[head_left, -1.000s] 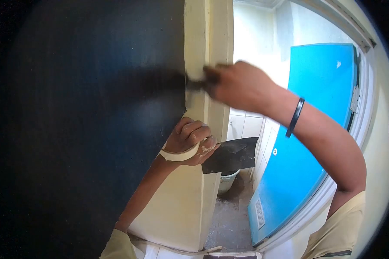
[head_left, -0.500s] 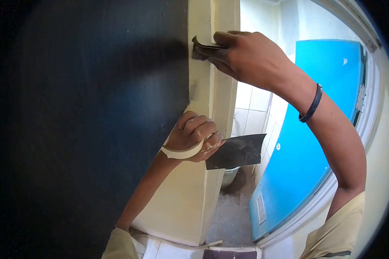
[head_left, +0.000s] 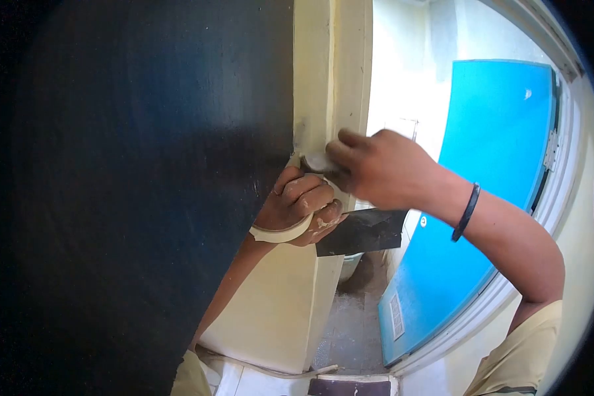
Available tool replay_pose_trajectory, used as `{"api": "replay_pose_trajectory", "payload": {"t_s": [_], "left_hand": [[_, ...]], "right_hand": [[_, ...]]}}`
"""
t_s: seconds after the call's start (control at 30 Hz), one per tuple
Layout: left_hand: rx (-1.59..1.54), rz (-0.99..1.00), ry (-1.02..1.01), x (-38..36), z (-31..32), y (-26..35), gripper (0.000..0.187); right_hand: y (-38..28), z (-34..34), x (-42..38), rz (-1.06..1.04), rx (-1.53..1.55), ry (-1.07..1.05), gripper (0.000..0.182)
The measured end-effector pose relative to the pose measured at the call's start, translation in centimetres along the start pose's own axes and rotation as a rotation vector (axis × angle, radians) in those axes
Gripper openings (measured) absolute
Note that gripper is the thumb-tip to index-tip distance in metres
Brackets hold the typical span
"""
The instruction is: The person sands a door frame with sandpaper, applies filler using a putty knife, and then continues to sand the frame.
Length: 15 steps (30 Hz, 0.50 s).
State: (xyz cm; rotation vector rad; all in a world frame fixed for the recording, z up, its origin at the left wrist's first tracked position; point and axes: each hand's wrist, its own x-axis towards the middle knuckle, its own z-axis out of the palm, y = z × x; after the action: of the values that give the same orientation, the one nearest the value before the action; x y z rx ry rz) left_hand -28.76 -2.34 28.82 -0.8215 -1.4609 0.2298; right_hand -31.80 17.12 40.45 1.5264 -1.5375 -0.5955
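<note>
My right hand point(head_left: 383, 168) is closed on a folded piece of dark sandpaper point(head_left: 313, 165), slightly smeared by motion. It presses near the cream door frame point(head_left: 313, 86), just above my left hand point(head_left: 303, 201). That left hand is a closed fist with pale dust on its fingers, up against the edge of the frame. From it a flat black sheet of sandpaper point(head_left: 360, 232) sticks out to the right. A roll of masking tape point(head_left: 280, 233) hangs around the same hand; part of its ring is hidden by the fingers.
A large dark panel point(head_left: 145, 165) fills the left side. Behind the frame stand a blue door point(head_left: 455, 231) with a vent and a pale bucket point(head_left: 351, 266) on the grey floor. A hose-like strip point(head_left: 277, 373) lies across the floor below.
My right hand has moved down along the frame with the folded sandpaper, from well above my left hand to just over it. The left hand stays nearly in place.
</note>
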Motion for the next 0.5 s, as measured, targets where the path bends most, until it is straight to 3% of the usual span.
{"api": "replay_pose_trajectory", "payload": {"t_s": [0.07,0.13,0.2,0.27,0.3,0.4,0.47,0.5], "left_hand": [[-0.034,-0.017,-0.08,-0.5,-0.2,0.0,0.03],[-0.039,-0.015,-0.086,-0.3,-0.2,-0.2,0.03],[-0.019,-0.004,-0.017,0.0,0.0,0.0,0.031],[0.014,0.011,-0.031,0.2,-0.2,0.0,0.032],[0.029,0.019,-0.036,0.3,-0.2,0.0,0.033],[0.027,0.028,0.004,0.3,0.1,-0.1,0.033],[0.011,0.029,-0.015,0.6,-0.1,-0.1,0.033],[0.004,0.026,-0.028,0.7,-0.2,-0.1,0.033]], "right_hand": [[1.8,-0.5,0.2,-0.007,-0.106,0.189,0.022],[4.2,-2.0,0.8,0.13,-0.087,0.308,0.019],[3.7,-2.1,0.9,0.171,-0.117,0.209,0.02],[0.8,0.6,0.1,0.094,0.013,0.103,0.016],[-0.6,-0.2,0.1,-0.047,0.009,-0.051,0.015],[1.6,-0.5,0.0,0.124,0.087,0.139,0.014],[4.6,-1.7,0.5,0.216,-0.136,0.308,0.016],[4.2,-1.6,0.5,0.226,-0.113,0.28,0.016]]}}
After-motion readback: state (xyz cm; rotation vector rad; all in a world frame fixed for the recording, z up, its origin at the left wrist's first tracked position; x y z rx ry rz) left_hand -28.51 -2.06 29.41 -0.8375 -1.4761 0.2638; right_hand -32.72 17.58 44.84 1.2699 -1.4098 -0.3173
